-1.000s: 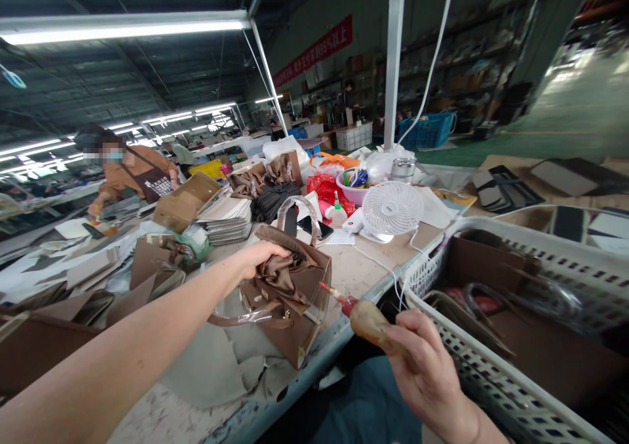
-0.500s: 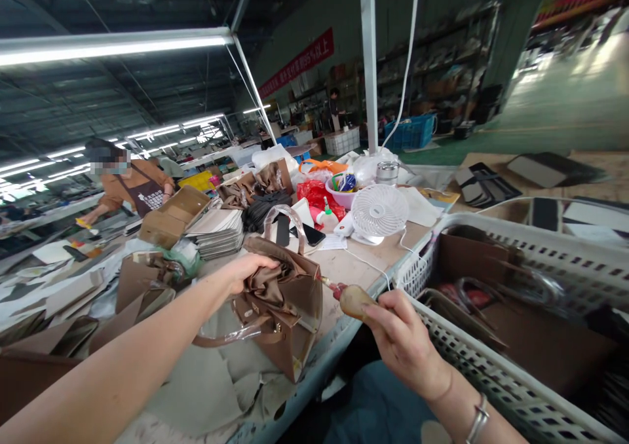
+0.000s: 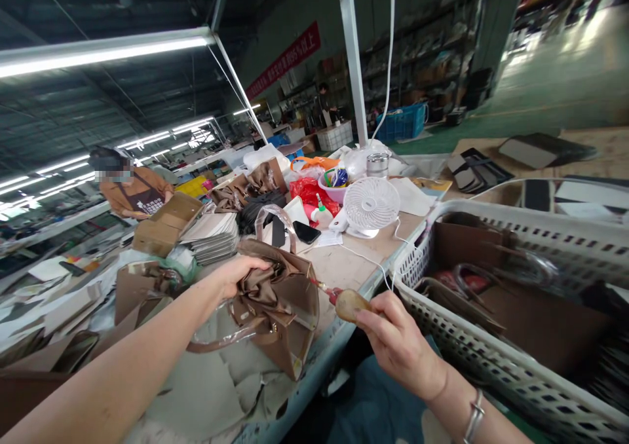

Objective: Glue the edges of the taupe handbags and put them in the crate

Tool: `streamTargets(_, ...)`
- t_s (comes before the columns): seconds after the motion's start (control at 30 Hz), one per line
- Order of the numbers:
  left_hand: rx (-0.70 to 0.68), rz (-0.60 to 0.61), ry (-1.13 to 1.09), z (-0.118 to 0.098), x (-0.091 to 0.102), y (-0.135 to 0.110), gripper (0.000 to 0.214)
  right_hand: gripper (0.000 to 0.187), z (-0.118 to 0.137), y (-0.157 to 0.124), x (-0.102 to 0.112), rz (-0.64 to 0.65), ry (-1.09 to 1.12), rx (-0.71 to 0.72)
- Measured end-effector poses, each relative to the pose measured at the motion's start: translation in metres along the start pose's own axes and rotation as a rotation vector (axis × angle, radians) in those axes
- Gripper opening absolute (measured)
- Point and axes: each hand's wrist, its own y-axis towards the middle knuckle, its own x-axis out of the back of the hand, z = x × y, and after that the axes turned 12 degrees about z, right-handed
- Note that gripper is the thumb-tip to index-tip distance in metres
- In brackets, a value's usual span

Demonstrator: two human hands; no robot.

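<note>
A brown handbag (image 3: 295,329) stands open on the table, its brown lining (image 3: 260,287) bunched up out of the top. My left hand (image 3: 242,272) grips the bag's upper edge and lining from the left. In my right hand (image 3: 396,333) is a small tool with a rounded yellowish handle (image 3: 350,305), a red neck and a thin tip. That tip touches or nearly touches the upper right side edge of the bag. Yellowish marks show along the bag's open side. One handle loop in clear wrap (image 3: 276,209) rises behind; another hangs in front.
Beyond the bag are a white fan (image 3: 371,205), a black phone (image 3: 305,232) and a squeeze bottle (image 3: 322,215). A white basket (image 3: 472,359) with brown bag parts stands to the right. Stacked panels (image 3: 211,238) and brown pieces lie left. A co-worker (image 3: 132,192) is across the table.
The whole view has shifted slightly. My right hand and the tool keep about the same place at the bag's side edge. The co-worker's arm has drawn in.
</note>
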Motion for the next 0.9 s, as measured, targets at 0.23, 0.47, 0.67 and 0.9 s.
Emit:
streamTargets(0.23,0.004,0.003,0.006,-0.001,0.0,0.0,0.029,0.047,-0.001,0.015,0.009,-0.095,-0.003,-0.008)
streamTargets(0.47,-0.005,-0.011,0.031,-0.002,-0.005,-0.004,0.026,0.043,-0.006,0.01,-0.003,-0.086,0.043,-0.068)
streamTargets(0.67,-0.013,-0.029,0.034,-0.003,-0.006,-0.002,0.021,0.034,-0.004,-0.001,-0.006,-0.01,0.079,-0.129)
streamTargets(0.9,-0.012,-0.021,0.021,-0.002,-0.004,0.0,0.021,0.036,-0.012,0.014,-0.002,-0.098,0.102,-0.105)
